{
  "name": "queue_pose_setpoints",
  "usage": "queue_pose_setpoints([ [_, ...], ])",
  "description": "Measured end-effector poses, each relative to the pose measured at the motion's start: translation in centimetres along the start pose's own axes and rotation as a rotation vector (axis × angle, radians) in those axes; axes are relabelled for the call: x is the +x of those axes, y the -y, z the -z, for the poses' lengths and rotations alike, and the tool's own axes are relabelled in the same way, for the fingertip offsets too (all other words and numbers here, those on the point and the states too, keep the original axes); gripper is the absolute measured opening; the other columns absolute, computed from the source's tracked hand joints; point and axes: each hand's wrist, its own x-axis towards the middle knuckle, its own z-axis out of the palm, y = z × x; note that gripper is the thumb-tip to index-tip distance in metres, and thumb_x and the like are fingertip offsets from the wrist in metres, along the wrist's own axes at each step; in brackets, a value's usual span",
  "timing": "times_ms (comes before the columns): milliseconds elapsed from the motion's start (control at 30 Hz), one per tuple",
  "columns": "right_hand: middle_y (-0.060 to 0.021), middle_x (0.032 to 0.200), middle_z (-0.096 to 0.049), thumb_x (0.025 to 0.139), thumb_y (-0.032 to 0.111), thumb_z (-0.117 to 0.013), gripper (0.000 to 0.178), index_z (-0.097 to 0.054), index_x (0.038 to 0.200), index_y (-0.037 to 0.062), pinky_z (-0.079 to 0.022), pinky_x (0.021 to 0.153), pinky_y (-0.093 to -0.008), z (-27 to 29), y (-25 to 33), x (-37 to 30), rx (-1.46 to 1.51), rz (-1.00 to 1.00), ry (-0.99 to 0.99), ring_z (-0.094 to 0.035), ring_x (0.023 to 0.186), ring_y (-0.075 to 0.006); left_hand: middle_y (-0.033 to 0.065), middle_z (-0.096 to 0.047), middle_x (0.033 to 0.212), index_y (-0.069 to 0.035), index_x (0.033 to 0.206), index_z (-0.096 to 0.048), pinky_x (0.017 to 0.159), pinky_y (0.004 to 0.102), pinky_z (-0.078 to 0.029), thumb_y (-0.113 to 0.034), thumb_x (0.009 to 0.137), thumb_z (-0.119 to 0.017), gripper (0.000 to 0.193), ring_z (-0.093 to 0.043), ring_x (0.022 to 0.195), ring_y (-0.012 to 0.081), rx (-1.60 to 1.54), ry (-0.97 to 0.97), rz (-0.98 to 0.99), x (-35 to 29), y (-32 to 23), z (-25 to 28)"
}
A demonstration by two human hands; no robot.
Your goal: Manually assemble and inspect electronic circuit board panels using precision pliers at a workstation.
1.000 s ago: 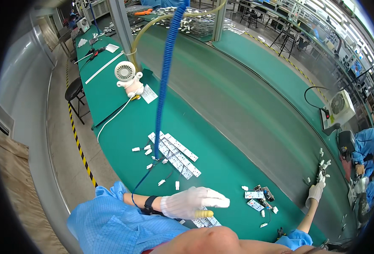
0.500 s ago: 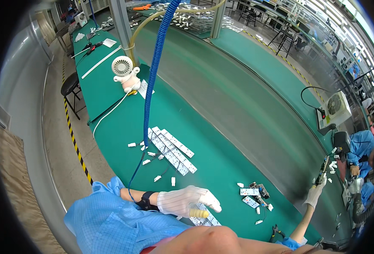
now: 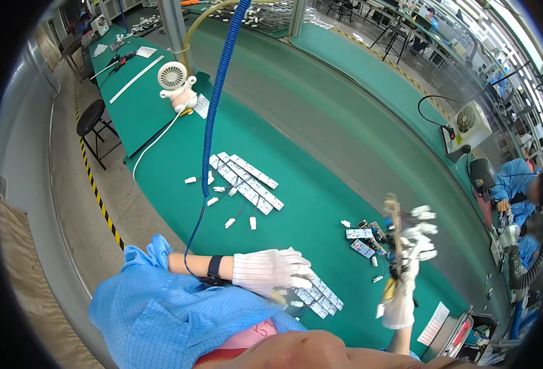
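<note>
My left hand point(image 3: 270, 270), in a striped white glove, lies with fingers stretched out at the edge of several white strip circuit boards point(image 3: 325, 301). It seems to hold nothing; its thumb side is blurred. A black band point(image 3: 214, 269) circles that wrist. My gloved right hand point(image 3: 399, 304) is closed on a circuit board point(image 3: 394, 237) raised above the table, smeared by motion. White connectors point(image 3: 422, 230) hang in a bunch beside that board. Just left of it lies a small pile of boards point(image 3: 362, 234) with wires and connectors.
More strip boards point(image 3: 247, 184) with wired white connectors lie farther off on the green table point(image 3: 179, 160). A blue coiled cord point(image 3: 216, 92) hangs across the view. A small white fan point(image 3: 176, 86) stands at the far left. Beyond runs a conveyor belt point(image 3: 320, 135); another person point(image 3: 514, 190) sits at right.
My right hand has come back from over the belt at the right, bringing the circuit board and connectors above the table. My left hand has shifted slightly, and more of the strips beside it show.
</note>
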Motion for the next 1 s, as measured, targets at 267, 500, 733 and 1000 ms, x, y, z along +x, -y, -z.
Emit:
queue_pose_setpoints([
  [267,-0.0221,0.121,-0.052,0.078,0.002,-0.049,0.047,-0.046,0.125,-0.0029,-0.035,0.102,-0.0406,-3.1,9.5,0.2,0.401,0.146,0.338,-0.046,0.118,-0.0363,0.0083,-0.045,0.129,-0.017,0.12,-0.049,0.098,0.0496,-0.037,-0.027,0.067,-0.069,0.058,-0.043,0.121,0.0315,0.144,0.039,0.051,-0.6,-0.4,-1.6],
  [500,-0.0223,0.132,-0.043,0.078,0.0,-0.05,0.054,-0.038,0.13,0.002,-0.03,0.105,-0.0532,-4.2,9.9,-0.6,-0.261,0.556,0.178,-0.039,0.126,-0.0402,0.0022,-0.057,0.12,-0.025,0.113,-0.063,0.108,0.0559,-0.024,-0.041,0.069,-0.071,0.048,-0.045,0.12,0.0272,0.172,-0.07,0.236,-2.3,-0.8,0.4],
  [733,-0.0237,0.129,-0.046,0.064,-0.006,-0.057,0.062,-0.042,0.124,-0.0003,-0.034,0.106,-0.0503,-5.9,7.5,0.0,-0.29,0.608,0.207,-0.042,0.125,-0.0392,-0.0012,-0.067,0.097,-0.019,0.086,-0.071,0.1,0.0446,-0.036,-0.036,0.067,-0.077,0.027,-0.058,0.105,0.0179,0.054,-0.148,0.233,-4.8,0.4,3.9],
  [1000,-0.0113,0.12,-0.052,0.056,0.034,-0.082,0.094,-0.036,0.135,0.0083,-0.037,0.095,-0.05,-3.1,8.1,0.1,-0.214,0.361,0.026,-0.047,0.117,-0.0308,0.0056,-0.068,0.083,-0.005,0.073,-0.064,0.073,0.0351,-0.05,-0.023,0.068,-0.076,0.022,-0.064,0.09,0.026,0.047,-0.56,0.36,-3.3,1.1,3.4],
])
